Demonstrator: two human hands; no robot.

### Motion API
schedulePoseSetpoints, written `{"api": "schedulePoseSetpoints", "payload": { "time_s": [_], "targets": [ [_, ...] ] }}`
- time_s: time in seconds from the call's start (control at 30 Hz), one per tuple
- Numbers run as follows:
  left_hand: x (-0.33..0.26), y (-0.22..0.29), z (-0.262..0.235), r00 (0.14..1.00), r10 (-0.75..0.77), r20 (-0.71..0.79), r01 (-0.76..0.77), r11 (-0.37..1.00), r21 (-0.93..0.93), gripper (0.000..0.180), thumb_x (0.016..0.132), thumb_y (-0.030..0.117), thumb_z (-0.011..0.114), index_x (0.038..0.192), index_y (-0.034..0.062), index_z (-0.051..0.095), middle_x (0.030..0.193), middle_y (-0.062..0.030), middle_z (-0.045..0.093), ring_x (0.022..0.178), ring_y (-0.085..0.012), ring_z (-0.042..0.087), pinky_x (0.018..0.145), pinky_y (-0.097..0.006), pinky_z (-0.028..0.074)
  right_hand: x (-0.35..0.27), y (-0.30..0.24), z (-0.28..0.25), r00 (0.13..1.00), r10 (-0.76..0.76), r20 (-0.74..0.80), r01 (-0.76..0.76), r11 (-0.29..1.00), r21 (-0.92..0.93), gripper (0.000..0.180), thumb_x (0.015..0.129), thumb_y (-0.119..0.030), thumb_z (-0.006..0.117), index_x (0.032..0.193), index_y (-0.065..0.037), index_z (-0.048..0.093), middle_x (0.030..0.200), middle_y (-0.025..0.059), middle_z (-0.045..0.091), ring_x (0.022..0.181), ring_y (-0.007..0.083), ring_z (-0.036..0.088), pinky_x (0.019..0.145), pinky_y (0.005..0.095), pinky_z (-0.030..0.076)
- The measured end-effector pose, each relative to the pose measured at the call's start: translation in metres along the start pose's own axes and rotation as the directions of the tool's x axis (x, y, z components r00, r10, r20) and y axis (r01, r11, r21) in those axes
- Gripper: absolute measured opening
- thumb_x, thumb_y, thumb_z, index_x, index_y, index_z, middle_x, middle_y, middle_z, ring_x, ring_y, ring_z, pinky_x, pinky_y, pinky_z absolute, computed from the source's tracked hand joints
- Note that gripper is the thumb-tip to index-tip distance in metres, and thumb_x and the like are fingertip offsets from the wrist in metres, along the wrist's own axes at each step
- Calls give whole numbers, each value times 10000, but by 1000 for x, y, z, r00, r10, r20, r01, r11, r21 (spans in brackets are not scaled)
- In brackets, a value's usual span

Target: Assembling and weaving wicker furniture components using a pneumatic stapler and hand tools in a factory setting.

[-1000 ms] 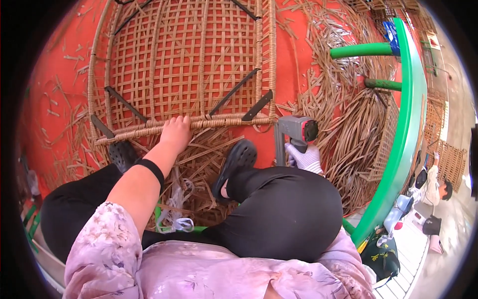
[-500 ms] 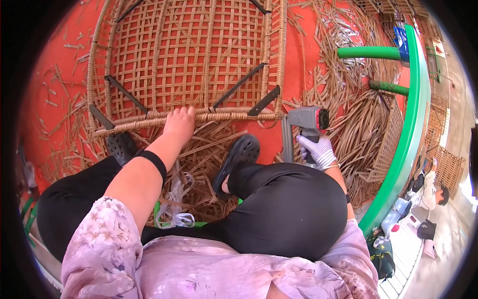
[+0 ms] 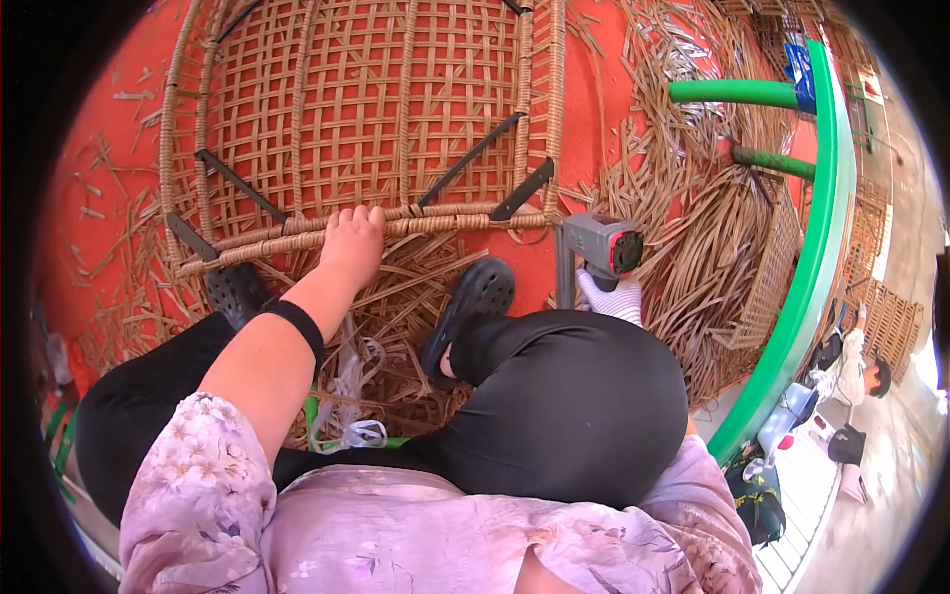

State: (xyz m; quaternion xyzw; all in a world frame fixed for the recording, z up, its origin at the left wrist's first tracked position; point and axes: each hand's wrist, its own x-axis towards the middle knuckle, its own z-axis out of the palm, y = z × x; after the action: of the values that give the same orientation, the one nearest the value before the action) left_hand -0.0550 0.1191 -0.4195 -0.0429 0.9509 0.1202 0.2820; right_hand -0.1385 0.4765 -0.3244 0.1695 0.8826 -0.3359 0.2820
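A woven rattan frame [image 3: 356, 119], with an open lattice and cord-wrapped rims, lies in front of me. My left hand [image 3: 353, 243], bare, is closed over its near wrapped rim, fingers curled over the far side. Flat black strips [image 3: 522, 190] brace the frame's corners. Just off the near right corner is a grey nail gun [image 3: 594, 243] with a long metal magazine and a red-and-black rear end. My right hand [image 3: 612, 299], in a white striped glove, is closed round its handle; my knee hides the wrist. Whether the tool's nose touches the rim I cannot tell.
Cut rattan strips [image 3: 708, 267] are strewn over the red floor, thickest at the right. A green metal frame [image 3: 836, 198] curves along the right side, with bars reaching inward. My dark clogs [image 3: 482, 297] rest near the rim. A person [image 3: 859, 366] is at the far right.
The nail gun has shifted slightly left and turned, showing more of its rear end. My right hand has drawn further behind my knee. My left hand keeps its hold on the rim.
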Motion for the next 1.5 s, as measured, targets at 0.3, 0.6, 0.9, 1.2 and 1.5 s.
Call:
{"api": "schedulePoseSetpoints", "payload": {
  "time_s": [0.3,0.6,0.9,1.2,1.5],
  "targets": [
    [5,-3,15,997,23,-70,-20,998,52,280,843,128,581,1087,43,474,1066,-146,572,1086,-310,536,1002,-423,377,18,46,12,999,-36,-30,33,996,-88,467,755,-243,773,1101,19,598,976,136,705,945,222,688,832,323,531],
    [6,-3,2,1000,-6,2,6,1000,14,232,877,129,518,1095,54,493,1102,-149,585,1142,-308,521,1058,-442,336,1,22,25,990,139,19,-138,949,284,294,798,-166,757,991,-19,591,697,55,644,537,155,616,493,294,493],
    [7,-1,0,1000,10,-5,-10,999,40,253,880,123,499,1124,56,482,1097,-146,586,1144,-302,517,1046,-445,338,29,-52,-40,950,68,304,-46,996,-77,244,836,-207,729,807,-1,601,562,49,575,424,141,542,400,301,442],
    [2,-8,6,999,15,-37,-14,1000,22,282,894,114,469,1168,52,498,1099,-141,584,1130,-300,529,1050,-445,336,11,-48,-21,976,89,197,-101,993,55,250,819,-188,749,818,15,603,595,51,585,431,125,538,395,279,445],
    [-14,-39,-87,968,110,227,-104,994,-35,499,898,313,602,1291,45,449,1250,-201,562,1207,-364,508,1000,-452,406,18,-32,-23,979,43,197,-66,991,114,243,822,-230,745,752,-48,601,591,11,550,440,111,512,419,276,423]
  ]
}}
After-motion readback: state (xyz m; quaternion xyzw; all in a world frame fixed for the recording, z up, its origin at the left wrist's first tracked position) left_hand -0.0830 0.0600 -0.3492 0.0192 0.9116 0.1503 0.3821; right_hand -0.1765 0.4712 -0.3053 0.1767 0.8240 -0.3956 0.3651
